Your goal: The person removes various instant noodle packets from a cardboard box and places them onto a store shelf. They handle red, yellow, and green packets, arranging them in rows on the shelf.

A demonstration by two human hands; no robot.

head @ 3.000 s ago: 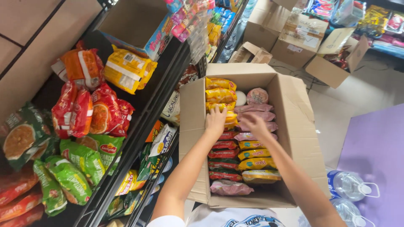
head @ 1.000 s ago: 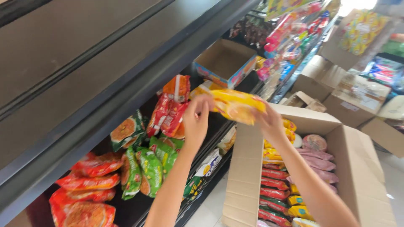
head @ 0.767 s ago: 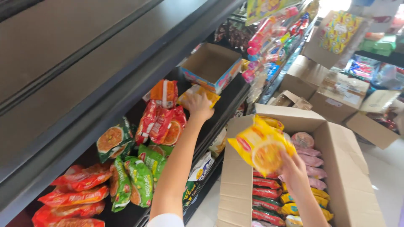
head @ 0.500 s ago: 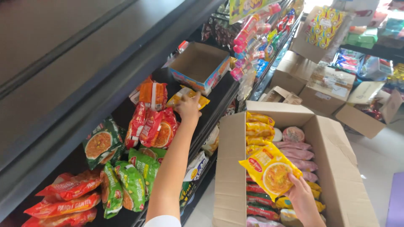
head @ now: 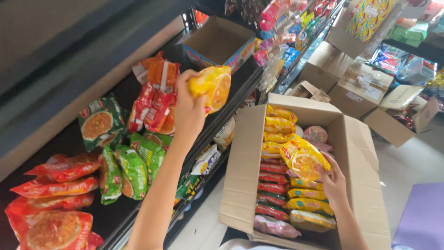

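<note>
My left hand (head: 188, 107) is raised over the dark shelf (head: 115, 217) and grips a yellow noodle packet (head: 213, 87) by its left end. My right hand (head: 334, 181) hangs over the open cardboard box (head: 245, 166) and holds a second yellow noodle packet (head: 303, 158) above the rows inside. The box is packed with yellow, red and pink packets in rows. Red and orange packets (head: 155, 99) lie on the shelf just left of my left hand, green ones (head: 134, 166) below them.
A small empty cardboard tray (head: 217, 44) sits on the shelf beyond my left hand. More red packets (head: 55, 185) fill the shelf's near end. Open cardboard boxes (head: 360, 88) stand on the floor behind, beside shelves of coloured goods. A purple mat (head: 423, 217) lies at right.
Both hands lifted yellow packets from the box. My left hand carried one to the shelf and now holds it higher; my right hand lowered its packet back over the box.
</note>
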